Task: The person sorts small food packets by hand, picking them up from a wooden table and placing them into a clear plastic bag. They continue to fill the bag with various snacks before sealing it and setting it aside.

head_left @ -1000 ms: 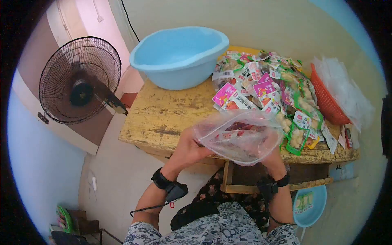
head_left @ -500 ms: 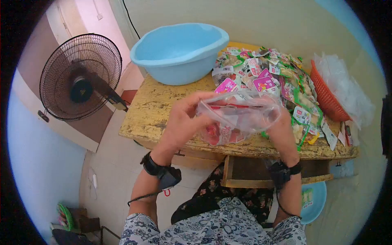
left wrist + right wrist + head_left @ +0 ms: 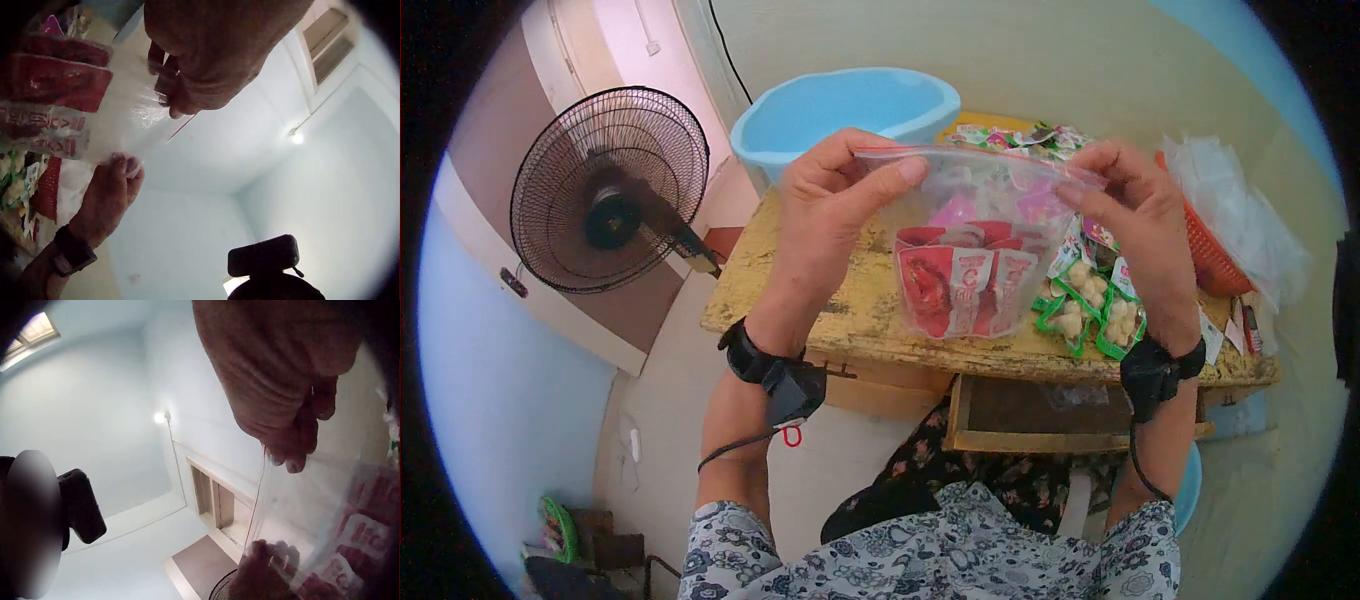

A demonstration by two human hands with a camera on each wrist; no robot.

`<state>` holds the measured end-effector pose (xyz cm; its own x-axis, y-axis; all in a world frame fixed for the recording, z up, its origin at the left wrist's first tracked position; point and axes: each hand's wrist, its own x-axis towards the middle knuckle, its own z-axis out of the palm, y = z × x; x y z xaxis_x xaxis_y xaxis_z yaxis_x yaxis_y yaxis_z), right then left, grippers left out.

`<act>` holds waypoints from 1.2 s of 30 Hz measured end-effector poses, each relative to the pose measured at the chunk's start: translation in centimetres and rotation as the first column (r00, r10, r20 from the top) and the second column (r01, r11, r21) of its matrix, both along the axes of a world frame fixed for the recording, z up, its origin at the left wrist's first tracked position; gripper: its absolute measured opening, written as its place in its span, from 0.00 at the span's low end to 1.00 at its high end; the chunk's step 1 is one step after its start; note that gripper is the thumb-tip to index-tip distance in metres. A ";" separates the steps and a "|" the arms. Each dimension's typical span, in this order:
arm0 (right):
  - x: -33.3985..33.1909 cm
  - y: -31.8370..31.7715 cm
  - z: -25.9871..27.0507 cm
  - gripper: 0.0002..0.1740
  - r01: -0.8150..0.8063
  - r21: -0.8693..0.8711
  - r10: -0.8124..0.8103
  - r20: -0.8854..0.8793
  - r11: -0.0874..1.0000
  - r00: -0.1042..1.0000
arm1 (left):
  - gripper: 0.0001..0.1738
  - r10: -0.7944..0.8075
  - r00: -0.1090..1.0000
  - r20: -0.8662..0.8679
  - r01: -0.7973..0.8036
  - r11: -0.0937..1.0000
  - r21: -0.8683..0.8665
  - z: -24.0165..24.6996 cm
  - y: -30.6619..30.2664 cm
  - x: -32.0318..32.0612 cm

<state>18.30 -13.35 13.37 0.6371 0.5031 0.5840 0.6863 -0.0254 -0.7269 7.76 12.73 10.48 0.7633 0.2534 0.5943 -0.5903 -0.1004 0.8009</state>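
Note:
A clear zip bag (image 3: 990, 190) hangs upright between the two hands, with a red line along its top edge. Red and white snack packets (image 3: 970, 285) lie in its lower part. The left hand (image 3: 830, 205) pinches one top corner between thumb and fingers; the right hand (image 3: 1135, 205) pinches the opposite corner. In the left wrist view the bag's film (image 3: 140, 115) stretches between both hands. The right wrist view shows the right hand (image 3: 294, 394) at the red-lined edge, the packets (image 3: 365, 525) beyond.
Behind the bag, a pile of snack packets (image 3: 1090, 290) covers the right of the worn yellow table (image 3: 830, 310). A blue basin (image 3: 770, 140) stands at the back, a red basket (image 3: 1215, 255) with plastic bags (image 3: 1230, 200) at right. Below is an open drawer (image 3: 1040, 440); left, a fan (image 3: 610, 190).
Both hands have risen and spread apart, lifting the bag upright. Its mouth, gaping before, is now drawn into a straight line, and the packets inside show at the bottom.

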 end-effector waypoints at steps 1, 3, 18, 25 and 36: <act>-0.7 0.4 0.4 0.08 0.001 0.066 0.001 -0.037 0.998 0.999 | 0.06 -0.003 1.000 0.015 0.003 1.000 -0.018 0.0 0.0 0.0; 0.6 0.5 -0.6 0.08 -0.042 -0.032 0.042 -0.009 0.999 0.999 | 0.06 0.012 0.997 -0.073 -0.011 1.000 0.019 -0.7 0.3 0.3; -0.2 -0.8 1.1 0.08 -0.089 -0.101 0.078 -0.114 0.991 0.990 | 0.09 0.010 1.000 -0.018 -0.008 0.997 0.071 0.8 0.3 -0.3; 0.2 -0.5 -0.1 0.08 -0.032 -0.226 0.019 -0.060 0.974 0.998 | 0.09 0.060 0.997 -0.041 -0.052 0.985 0.163 -0.4 1.0 0.0; -1.1 -0.4 0.0 0.04 -0.042 0.053 0.056 -0.302 0.998 0.952 | 0.11 -0.014 1.000 0.024 0.013 0.999 0.042 0.4 1.2 0.1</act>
<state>17.23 -13.79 13.39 0.7631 0.5152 0.3902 0.4329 0.0408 -0.9005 7.83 13.90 10.91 0.7514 0.2176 0.6230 -0.6114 -0.1255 0.7813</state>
